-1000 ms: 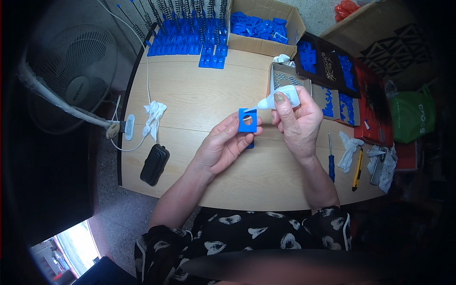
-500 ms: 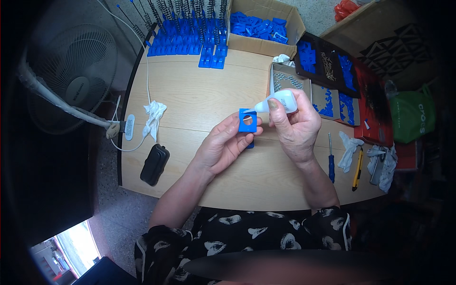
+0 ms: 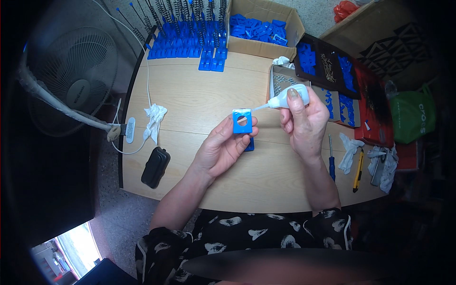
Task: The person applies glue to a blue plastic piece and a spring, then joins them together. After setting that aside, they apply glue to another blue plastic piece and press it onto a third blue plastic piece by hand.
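Note:
Between the thumb and fingers of my left hand (image 3: 224, 146) is a blue plastic piece (image 3: 242, 129) with a round hole, its top edge shining in the light. My right hand (image 3: 308, 126) grips a white squeeze bottle (image 3: 298, 96), tilted so its thin nozzle points left. The nozzle tip is at the piece's upper right corner; whether it touches cannot be made out. More blue plastic (image 3: 250, 145) shows just below my left fingers, partly hidden by them.
Blue bases with black springs (image 3: 178, 45) stand at the back, beside a cardboard box (image 3: 261, 49) of blue parts. Small-part trays (image 3: 313, 78) line the right, with a screwdriver (image 3: 331, 164) and yellow cutter (image 3: 358, 173) nearer. A black case (image 3: 156, 167), crumpled tissue (image 3: 154, 121) and fan (image 3: 78, 76) are left.
My right hand has drawn the bottle right and slightly up, its nozzle leaving the front of the blue piece for its corner. My left hand has shifted the piece slightly left.

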Action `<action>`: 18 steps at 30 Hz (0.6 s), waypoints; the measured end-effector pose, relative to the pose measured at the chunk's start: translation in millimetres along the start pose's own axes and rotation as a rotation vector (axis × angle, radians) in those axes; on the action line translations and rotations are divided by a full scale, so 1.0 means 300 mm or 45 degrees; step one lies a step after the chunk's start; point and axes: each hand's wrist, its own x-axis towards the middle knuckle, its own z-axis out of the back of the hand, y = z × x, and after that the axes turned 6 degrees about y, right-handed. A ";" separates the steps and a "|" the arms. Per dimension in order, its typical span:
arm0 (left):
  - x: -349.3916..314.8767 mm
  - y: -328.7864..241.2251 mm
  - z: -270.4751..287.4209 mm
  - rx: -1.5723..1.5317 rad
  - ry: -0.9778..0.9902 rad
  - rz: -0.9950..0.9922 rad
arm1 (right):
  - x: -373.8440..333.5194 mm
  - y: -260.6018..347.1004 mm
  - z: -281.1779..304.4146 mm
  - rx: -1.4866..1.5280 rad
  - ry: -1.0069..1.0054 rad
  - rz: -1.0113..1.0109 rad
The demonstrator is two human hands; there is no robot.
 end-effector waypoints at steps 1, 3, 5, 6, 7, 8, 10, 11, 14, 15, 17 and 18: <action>0.000 0.000 0.000 0.011 0.023 -0.010 | -0.007 0.009 -0.006 0.000 0.000 0.000; -0.001 0.000 0.000 0.023 0.011 -0.011 | -0.018 0.017 -0.023 -0.098 0.001 0.069; -0.001 0.001 0.001 0.034 -0.001 -0.011 | -0.018 0.012 -0.026 -0.094 0.021 0.083; -0.001 0.001 0.000 0.039 -0.005 -0.007 | -0.018 0.011 -0.026 -0.091 0.042 0.099; 0.000 0.001 0.000 0.044 -0.008 -0.004 | -0.018 0.010 -0.026 -0.091 0.041 0.099; 0.000 0.000 0.001 0.044 -0.007 -0.003 | -0.018 0.009 -0.025 -0.111 0.036 0.091; 0.000 0.001 0.004 0.051 0.005 0.000 | -0.017 0.001 -0.026 -0.132 0.031 0.083; 0.000 0.000 0.004 0.051 0.005 0.000 | -0.014 -0.006 -0.032 -0.143 0.005 0.120; -0.001 -0.001 0.001 0.111 0.015 0.006 | -0.011 -0.014 -0.034 -0.158 -0.007 0.160; -0.001 -0.001 0.001 0.112 0.019 0.006 | -0.011 -0.015 -0.034 -0.161 0.007 0.164; -0.002 -0.002 0.001 0.113 0.022 0.004 | -0.012 -0.016 -0.037 -0.180 -0.001 0.166; 0.000 -0.002 0.002 0.080 0.016 0.005 | -0.012 -0.015 -0.037 -0.201 -0.013 0.167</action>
